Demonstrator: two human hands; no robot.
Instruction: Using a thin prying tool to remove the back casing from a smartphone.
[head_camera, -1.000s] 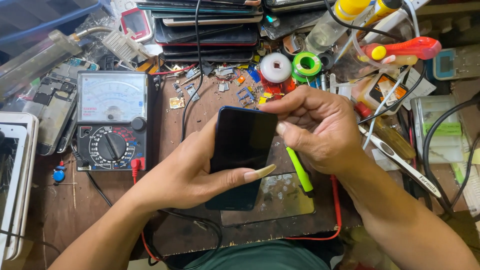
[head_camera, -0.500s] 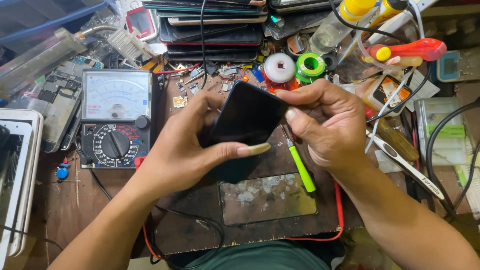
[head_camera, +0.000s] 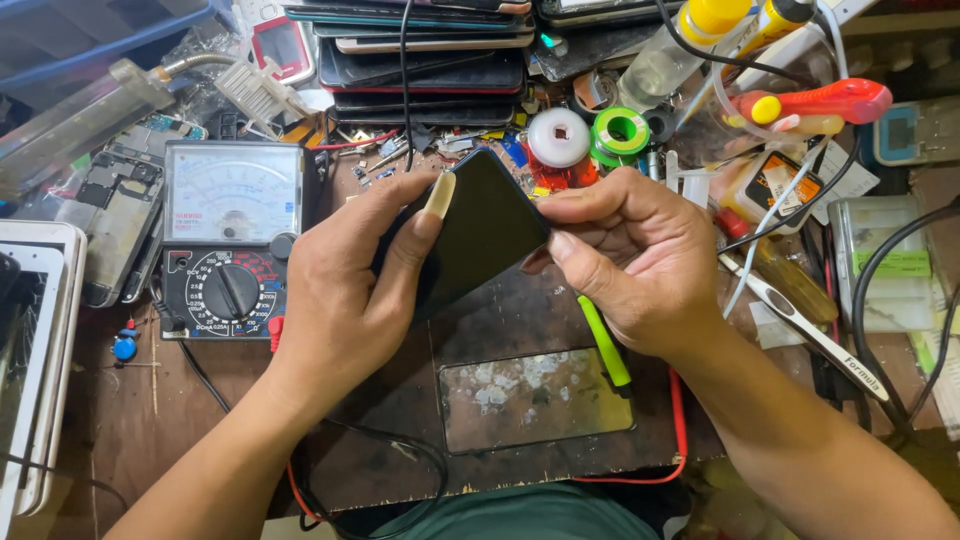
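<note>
A dark phone (head_camera: 480, 235) is held tilted above the worn work mat (head_camera: 400, 450), screen side up, one corner pointing away from the body. It is gripped by the left hand (head_camera: 355, 290): fingers curled closed round its left edge, thumb laid along the top face. The right edge is pinched by the right hand (head_camera: 635, 255), fingers closed on it; a green-handled tool (head_camera: 603, 342) is tucked under the same palm, tip hidden by the hand.

Placed relative to the phone:
- left: analogue multimeter (head_camera: 232, 240), its leads run under the left wrist
- beyond: stack of phones (head_camera: 425, 60), white tape roll (head_camera: 558, 137), green tape roll (head_camera: 621, 130), loose small parts
- right: red-handled tool (head_camera: 830, 100), tweezers (head_camera: 815, 335), cables
- below, nearer the body: scuffed metal plate (head_camera: 535, 400) on the mat, partly covered by the right hand
- far left: white tablet (head_camera: 35, 350)
</note>
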